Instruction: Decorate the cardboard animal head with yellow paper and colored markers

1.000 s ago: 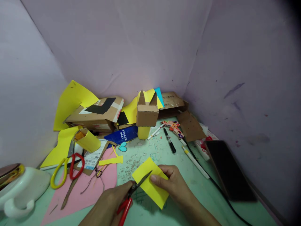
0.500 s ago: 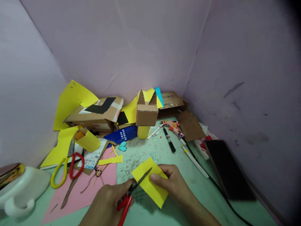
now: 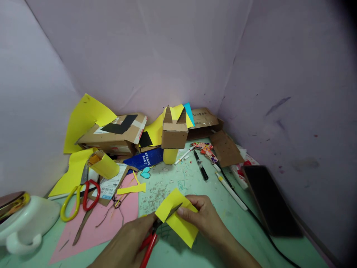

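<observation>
My left hand (image 3: 126, 243) is closed round the red handles of a pair of scissors (image 3: 148, 243). The dark blades point up and right into a small yellow paper (image 3: 180, 225). My right hand (image 3: 205, 219) pinches that paper from the right, thumb on top. The blades are partly hidden under the paper's upper-left flap, which lifts off the green table (image 3: 195, 182). Both hands are low in the middle of the view.
A pink sheet (image 3: 111, 219) lies to the left, with a second pair of scissors (image 3: 80, 197) with yellow and red handles, a yellow roll (image 3: 104, 166) and a white cup (image 3: 25, 223). Cardboard boxes (image 3: 117, 136) and an eared cardboard box (image 3: 174, 134) stand behind. Pens (image 3: 201, 167) and a black tablet (image 3: 269, 201) lie right.
The scissor blades have gone deeper into the yellow paper. Its upper-left part now lies over the blades instead of under them. Both hands have stayed in place.
</observation>
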Demonstrator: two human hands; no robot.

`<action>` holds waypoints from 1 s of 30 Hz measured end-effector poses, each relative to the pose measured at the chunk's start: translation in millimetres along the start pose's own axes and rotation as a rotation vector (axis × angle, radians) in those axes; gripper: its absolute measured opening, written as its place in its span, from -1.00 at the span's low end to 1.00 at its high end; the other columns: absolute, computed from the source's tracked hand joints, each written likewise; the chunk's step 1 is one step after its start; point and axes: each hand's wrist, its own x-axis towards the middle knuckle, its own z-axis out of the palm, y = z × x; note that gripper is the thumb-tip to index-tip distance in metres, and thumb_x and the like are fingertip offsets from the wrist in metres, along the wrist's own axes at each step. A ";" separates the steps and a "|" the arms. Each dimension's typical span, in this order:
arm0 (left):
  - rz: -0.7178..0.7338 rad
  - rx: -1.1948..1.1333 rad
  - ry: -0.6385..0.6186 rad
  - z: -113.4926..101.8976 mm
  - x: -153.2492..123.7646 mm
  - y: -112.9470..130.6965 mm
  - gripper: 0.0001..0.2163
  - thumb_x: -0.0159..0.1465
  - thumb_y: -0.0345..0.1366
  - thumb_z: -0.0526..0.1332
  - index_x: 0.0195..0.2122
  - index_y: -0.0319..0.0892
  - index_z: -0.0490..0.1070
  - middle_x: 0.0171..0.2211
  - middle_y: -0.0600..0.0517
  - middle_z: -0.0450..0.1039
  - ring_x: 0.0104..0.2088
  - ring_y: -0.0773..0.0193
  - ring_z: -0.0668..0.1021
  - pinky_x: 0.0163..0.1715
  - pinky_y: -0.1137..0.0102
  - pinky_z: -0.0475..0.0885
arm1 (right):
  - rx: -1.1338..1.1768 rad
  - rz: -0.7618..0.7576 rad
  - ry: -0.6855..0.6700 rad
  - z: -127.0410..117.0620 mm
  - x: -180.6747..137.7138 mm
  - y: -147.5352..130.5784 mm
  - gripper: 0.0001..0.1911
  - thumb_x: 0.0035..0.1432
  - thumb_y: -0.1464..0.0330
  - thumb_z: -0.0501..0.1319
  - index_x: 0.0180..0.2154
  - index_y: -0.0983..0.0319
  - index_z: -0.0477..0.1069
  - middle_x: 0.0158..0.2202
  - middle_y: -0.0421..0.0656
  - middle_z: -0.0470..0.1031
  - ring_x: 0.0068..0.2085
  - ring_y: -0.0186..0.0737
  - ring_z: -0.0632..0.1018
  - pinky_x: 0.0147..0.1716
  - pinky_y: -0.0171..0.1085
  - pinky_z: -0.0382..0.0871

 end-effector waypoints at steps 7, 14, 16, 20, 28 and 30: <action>-0.086 0.160 -0.006 1.2 2.2 -2.8 -0.76 0.31 -0.24 -0.04 -0.45 -0.14 0.30 -0.42 -0.03 0.52 -0.43 0.23 0.53 -0.46 0.49 0.36 | -0.036 -0.023 -0.009 3.1 -1.1 -1.7 -0.59 -0.15 0.08 0.31 -0.52 0.36 0.49 -0.57 -0.18 0.39 -0.54 -0.35 0.34 -0.53 -0.36 0.17; -0.051 0.043 0.060 10.1 5.5 -11.4 -0.85 0.21 -0.34 0.05 -0.45 -0.15 0.37 -0.47 0.01 0.51 -0.47 0.25 0.53 -0.48 0.50 0.34 | -0.025 0.003 0.018 5.3 -0.9 -2.3 -0.65 -0.19 0.14 0.32 -0.55 0.35 0.46 -0.60 -0.20 0.37 -0.56 -0.37 0.32 -0.55 -0.36 0.15; -0.055 0.007 0.063 11.4 5.8 -12.0 -0.84 0.20 -0.36 0.04 -0.45 -0.16 0.38 -0.46 0.01 0.52 -0.46 0.24 0.53 -0.48 0.50 0.33 | -0.022 0.003 0.017 5.3 -0.5 -1.9 -0.64 -0.19 0.14 0.32 -0.54 0.36 0.46 -0.59 -0.19 0.37 -0.56 -0.37 0.32 -0.55 -0.36 0.16; -0.097 0.005 0.062 13.2 7.1 -13.2 -0.83 0.18 -0.36 0.04 -0.49 -0.17 0.38 -0.51 0.02 0.50 -0.49 0.24 0.49 -0.52 0.48 0.27 | -0.023 0.003 0.024 4.9 0.3 -1.0 -0.63 -0.19 0.14 0.32 -0.54 0.37 0.47 -0.59 -0.18 0.36 -0.55 -0.36 0.32 -0.55 -0.36 0.16; -0.166 -0.008 0.035 12.6 9.8 -13.4 -0.80 0.17 -0.30 0.05 -0.59 -0.16 0.21 -0.59 0.08 0.33 -0.55 0.33 0.30 -0.57 0.48 0.14 | -0.016 0.012 0.033 4.9 0.6 0.7 -0.61 -0.18 0.11 0.32 -0.55 0.36 0.46 -0.59 -0.18 0.35 -0.56 -0.38 0.31 -0.57 -0.37 0.14; -0.205 0.007 0.022 12.7 10.4 -15.5 -0.81 0.16 -0.29 0.06 -0.59 -0.15 0.16 -0.61 0.11 0.24 -0.56 0.34 0.26 -0.58 0.47 0.10 | -0.020 0.016 0.045 5.0 0.5 0.8 -0.62 -0.19 0.12 0.32 -0.56 0.36 0.45 -0.60 -0.19 0.35 -0.57 -0.38 0.31 -0.57 -0.37 0.14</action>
